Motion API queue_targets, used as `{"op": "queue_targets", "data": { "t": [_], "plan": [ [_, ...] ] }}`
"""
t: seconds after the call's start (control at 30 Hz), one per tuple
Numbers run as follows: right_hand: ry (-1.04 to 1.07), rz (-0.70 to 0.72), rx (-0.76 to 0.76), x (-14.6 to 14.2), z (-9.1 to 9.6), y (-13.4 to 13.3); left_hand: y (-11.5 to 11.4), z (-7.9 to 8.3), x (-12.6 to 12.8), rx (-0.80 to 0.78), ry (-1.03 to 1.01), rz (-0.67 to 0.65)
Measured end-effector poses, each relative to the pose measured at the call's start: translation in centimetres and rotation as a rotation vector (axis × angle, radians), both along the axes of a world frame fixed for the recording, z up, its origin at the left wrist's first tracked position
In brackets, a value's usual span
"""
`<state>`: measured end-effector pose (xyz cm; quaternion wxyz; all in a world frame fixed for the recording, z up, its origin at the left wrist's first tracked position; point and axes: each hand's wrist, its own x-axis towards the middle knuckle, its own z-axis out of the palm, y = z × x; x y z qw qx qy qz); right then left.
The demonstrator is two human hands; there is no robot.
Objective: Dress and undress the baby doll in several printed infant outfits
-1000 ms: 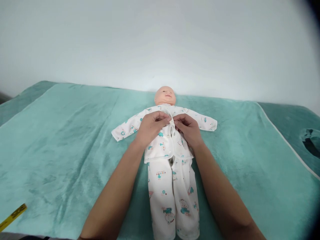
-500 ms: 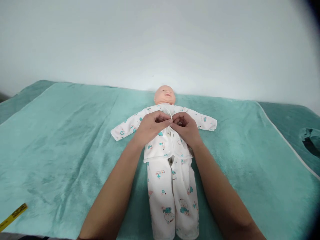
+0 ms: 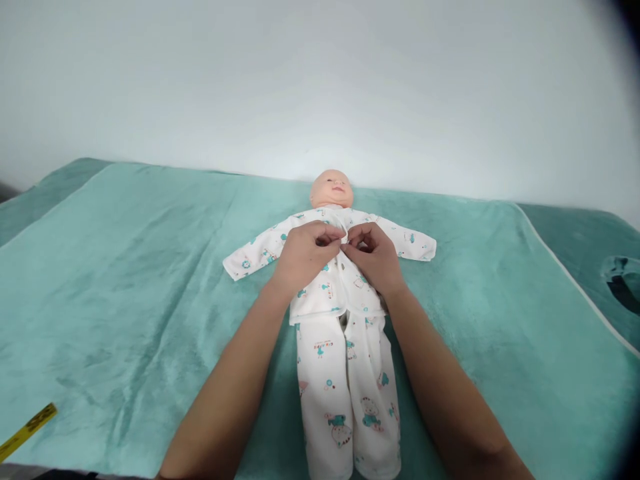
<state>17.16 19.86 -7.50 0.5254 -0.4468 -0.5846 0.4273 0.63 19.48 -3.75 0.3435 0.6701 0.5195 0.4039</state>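
Observation:
A baby doll (image 3: pixel 332 188) lies on its back, dressed in a white printed jacket (image 3: pixel 315 297) and matching trousers (image 3: pixel 327 393). Over the chest, my left hand (image 3: pixel 313 253) pinches the jacket's front edge between thumb and fingers. Close beside it, almost touching fingertips, my right hand (image 3: pixel 373 255) pinches the other side of the same front opening. Whatever fastening lies between the fingertips is hidden. Below the hands the jacket's front edges run together down to the hem. Both sleeves stretch out sideways on the blanket.
A green blanket (image 3: pixel 475 320) with a pale border covers the surface under the doll. Behind it rises a white wall (image 3: pixel 300 80). A yellow strip with dark markings (image 3: pixel 30 432) is at the lower left. A clear and black object (image 3: pixel 623 280) rests at the right.
The fingers of both hands have shifted slightly at the jacket's front, and the raised edge between them shows less. The doll and clothes appear a little further right in the view.

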Motion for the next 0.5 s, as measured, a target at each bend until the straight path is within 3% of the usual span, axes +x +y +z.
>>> {"op": "queue_targets", "data": {
  "t": [0.27,0.5],
  "plan": [
    [0.041,0.013,0.005,0.08,-0.15,0.28,-0.22,0.41,0.05,0.005,0.043,0.041],
    [0.045,0.020,-0.020,0.03,0.05,0.33,-0.09,0.20,-0.12,0.099,0.093,-0.025]
  ]
}}
